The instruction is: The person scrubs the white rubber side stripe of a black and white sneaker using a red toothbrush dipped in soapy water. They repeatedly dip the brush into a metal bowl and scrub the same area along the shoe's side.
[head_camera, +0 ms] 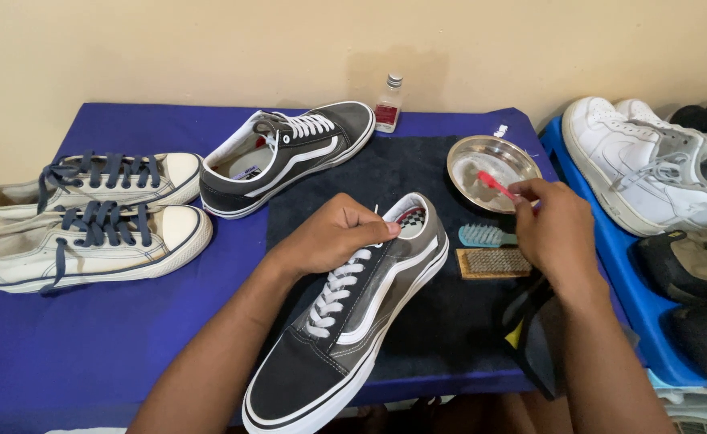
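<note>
Hands (333,233) amid sneakers (285,153), bowl (490,169)

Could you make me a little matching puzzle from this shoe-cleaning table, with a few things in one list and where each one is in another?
Things:
1. red toothbrush
2. small bottle
3. cream sneakers
4. wire brush

Places:
A. at the table's left end
B. on the dark mat, beside the right hand
C. its head over the metal bowl
D. by the wall at the back

Pairs: 1-C, 2-D, 3-A, 4-B
</note>
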